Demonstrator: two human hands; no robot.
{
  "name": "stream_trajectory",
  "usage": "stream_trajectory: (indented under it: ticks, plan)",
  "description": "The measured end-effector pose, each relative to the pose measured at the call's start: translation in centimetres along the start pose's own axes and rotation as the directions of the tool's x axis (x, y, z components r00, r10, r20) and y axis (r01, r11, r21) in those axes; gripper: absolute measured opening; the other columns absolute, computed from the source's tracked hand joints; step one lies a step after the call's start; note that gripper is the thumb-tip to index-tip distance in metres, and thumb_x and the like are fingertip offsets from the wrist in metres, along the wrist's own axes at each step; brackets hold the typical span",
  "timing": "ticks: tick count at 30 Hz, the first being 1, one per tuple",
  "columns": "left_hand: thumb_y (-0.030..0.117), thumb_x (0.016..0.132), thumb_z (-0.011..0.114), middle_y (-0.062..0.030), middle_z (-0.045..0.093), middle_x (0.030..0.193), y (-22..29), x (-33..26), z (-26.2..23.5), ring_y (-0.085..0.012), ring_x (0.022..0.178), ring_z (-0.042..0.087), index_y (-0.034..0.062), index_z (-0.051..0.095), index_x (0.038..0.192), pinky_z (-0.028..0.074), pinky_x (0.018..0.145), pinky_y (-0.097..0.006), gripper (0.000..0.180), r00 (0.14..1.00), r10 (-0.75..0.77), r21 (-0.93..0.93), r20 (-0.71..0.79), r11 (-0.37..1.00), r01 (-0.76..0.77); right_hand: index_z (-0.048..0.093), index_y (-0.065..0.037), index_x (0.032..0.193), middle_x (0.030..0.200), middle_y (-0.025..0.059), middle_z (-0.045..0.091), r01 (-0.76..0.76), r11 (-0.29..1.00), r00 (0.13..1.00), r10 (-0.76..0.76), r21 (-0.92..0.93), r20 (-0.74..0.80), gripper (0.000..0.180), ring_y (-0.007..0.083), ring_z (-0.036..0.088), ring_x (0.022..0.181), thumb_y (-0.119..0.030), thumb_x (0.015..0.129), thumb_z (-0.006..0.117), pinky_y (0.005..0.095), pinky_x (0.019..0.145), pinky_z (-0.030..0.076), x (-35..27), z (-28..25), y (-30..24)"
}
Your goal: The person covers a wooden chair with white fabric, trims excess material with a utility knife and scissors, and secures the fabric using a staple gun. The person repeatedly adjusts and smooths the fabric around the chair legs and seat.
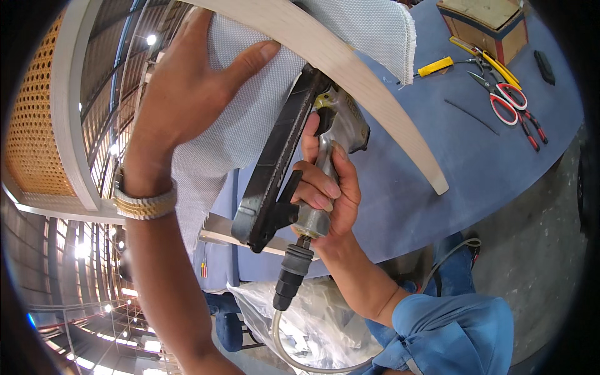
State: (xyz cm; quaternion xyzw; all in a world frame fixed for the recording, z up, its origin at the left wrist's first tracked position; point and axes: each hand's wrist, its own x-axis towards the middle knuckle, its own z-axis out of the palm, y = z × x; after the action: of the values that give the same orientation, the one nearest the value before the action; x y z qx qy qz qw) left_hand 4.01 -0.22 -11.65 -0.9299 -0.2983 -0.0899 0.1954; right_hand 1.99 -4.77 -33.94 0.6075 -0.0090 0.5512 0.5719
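My right hand [331, 194] is wrapped round the grip of a pneumatic staple gun [265, 169], its index finger at the trigger. The gun's nose is against or very near the curved pale wooden rail [381, 106], beside light grey woven fabric [250, 100]. An air hose [281, 340] hangs from the gun's lower end. My left hand [194, 87] lies stretched over the fabric, thumb spread wide and its tip close to the rail. The left fingertips reach toward the upper edge and are partly hidden.
On the blue-covered table [400, 219] lie red-handled scissors [507, 103], a yellow-handled tool [435, 66], pliers [531, 128] and a black strip [472, 117]. A cardboard box [484, 25] stands far right. A cane-webbed frame [34, 119] rises at left. Clear plastic sheeting [312, 319] bunches below the table edge.
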Motion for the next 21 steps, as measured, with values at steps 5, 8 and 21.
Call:
stream_trajectory:
  ticks: [5, 8, 21]
  plan:
    - [0.050, 0.091, 0.067, -0.0304, 0.060, 0.124, 0.3, -0.2, 0.6, -0.0387, 0.106, 0.067, -0.0023, 0.044, 0.142, 0.052, 0.093, -0.043, 0.076, 0.995, 0.082, -0.080, -0.063, 0.993, -0.087, 0.044, -0.011, 0.145, 0.090, 0.0027, 0.061, 0.078, 0.996, 0.992, -0.082, -0.043, -0.091, 0.043, 0.0086, 0.049, 0.057, -0.023, 0.104, 0.047, 0.0234, 0.056, 0.050, 0.2, -0.1, -0.2]
    - [0.046, 0.092, 0.067, -0.0297, 0.057, 0.130, -0.1, 0.1, 0.8, -0.0404, 0.121, 0.058, -0.0020, 0.044, 0.142, 0.043, 0.105, -0.044, 0.073, 0.948, 0.288, 0.044, -0.136, 0.958, -0.285, 0.046, -0.008, 0.142, 0.113, 0.0031, 0.063, 0.087, 0.996, 0.992, -0.086, 0.003, -0.095, 0.041, 0.0060, 0.048, 0.056, -0.019, 0.103, 0.047, 0.0233, 0.055, 0.050, 0.4, 0.2, -0.5]
    - [0.048, 0.099, 0.052, -0.0266, 0.049, 0.143, -2.5, -0.1, 1.0, -0.0370, 0.138, 0.043, -0.0003, 0.041, 0.146, 0.033, 0.115, -0.040, 0.068, 0.957, 0.152, -0.034, -0.246, 0.986, -0.165, 0.040, -0.004, 0.143, 0.123, 0.0093, 0.062, -0.248, 0.935, 0.890, 0.117, -0.253, -0.440, 0.050, 0.0082, 0.051, 0.060, -0.025, 0.100, 0.051, 0.0263, 0.053, 0.048, -8.2, 4.3, -2.7]
